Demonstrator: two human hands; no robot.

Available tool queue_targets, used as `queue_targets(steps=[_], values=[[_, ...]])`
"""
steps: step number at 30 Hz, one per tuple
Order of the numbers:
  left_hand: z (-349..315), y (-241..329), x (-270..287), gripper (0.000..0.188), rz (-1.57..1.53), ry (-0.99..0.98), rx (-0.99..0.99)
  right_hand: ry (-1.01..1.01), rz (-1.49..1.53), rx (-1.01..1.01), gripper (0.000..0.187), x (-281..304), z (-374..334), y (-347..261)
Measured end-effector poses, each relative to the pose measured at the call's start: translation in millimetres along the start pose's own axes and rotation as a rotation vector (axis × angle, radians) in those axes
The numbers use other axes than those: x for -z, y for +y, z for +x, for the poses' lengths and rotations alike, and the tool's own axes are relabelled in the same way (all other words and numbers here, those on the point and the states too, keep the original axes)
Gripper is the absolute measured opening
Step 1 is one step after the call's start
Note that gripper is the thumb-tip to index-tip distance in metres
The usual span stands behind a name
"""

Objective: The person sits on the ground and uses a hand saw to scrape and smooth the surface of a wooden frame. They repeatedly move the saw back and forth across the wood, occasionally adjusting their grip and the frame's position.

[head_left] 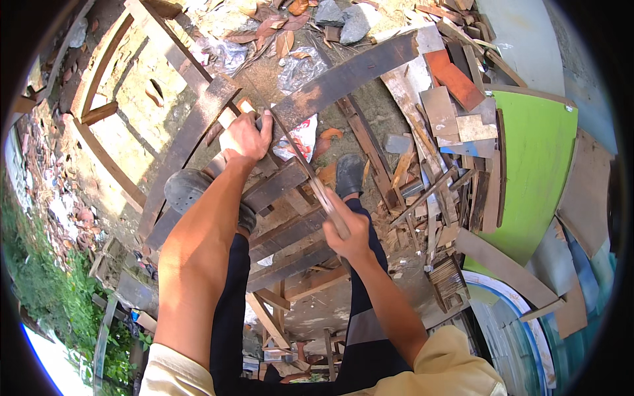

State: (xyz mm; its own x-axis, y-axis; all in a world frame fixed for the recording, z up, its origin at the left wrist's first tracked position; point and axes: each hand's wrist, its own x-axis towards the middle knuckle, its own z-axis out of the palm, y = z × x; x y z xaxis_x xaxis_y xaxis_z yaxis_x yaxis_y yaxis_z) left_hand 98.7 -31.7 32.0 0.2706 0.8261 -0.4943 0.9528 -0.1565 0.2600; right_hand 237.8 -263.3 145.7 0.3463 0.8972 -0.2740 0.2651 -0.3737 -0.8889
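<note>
My right hand (349, 231) is closed around the wooden handle of a handsaw (297, 153), whose long narrow blade shows nearly edge-on and points away to the upper left. Close beside the blade, my left hand (246, 138) grips a piece of wood (226, 119), its thumb toward the blade. The fingers partly cover that piece, and where the teeth meet the wood cannot be made out. Under both hands lies a low stand of dark planks (276, 187). My shoes (188, 190) rest on either side, the left one against the planks.
A curved dark board (356, 71) lies ahead on the right. Further left is a wooden frame with curved slats (105, 59). Offcuts (456, 86) are piled at right beside a green panel (535, 171). Crumpled plastic (302, 69), dry leaves and stones (356, 23) litter the ground.
</note>
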Motion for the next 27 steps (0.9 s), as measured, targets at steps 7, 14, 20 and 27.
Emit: queue_targets(steps=[7, 14, 20, 27], values=[[-2.9, 4.0, -1.0, 0.051, 0.012, -0.025, 0.003, 0.017, -0.041, 0.057, 0.063, 11.6, -27.7, 7.9], [-5.4, 11.7, -4.9, 0.049, -0.06, -0.04, -0.013, 0.105, 0.034, 0.049, 0.061, -51.1, 92.3, 15.1], [-4.3, 1.3, -3.1, 0.046, -0.073, -0.02, 0.015, 0.026, -0.163, 0.064, 0.061, 41.5, -81.3, 8.5], [-7.2, 14.1, -1.4, 0.048, -0.111, 0.013, -0.038, 0.061, -0.06, 0.145, 0.063, -48.3, 81.4, 52.4]])
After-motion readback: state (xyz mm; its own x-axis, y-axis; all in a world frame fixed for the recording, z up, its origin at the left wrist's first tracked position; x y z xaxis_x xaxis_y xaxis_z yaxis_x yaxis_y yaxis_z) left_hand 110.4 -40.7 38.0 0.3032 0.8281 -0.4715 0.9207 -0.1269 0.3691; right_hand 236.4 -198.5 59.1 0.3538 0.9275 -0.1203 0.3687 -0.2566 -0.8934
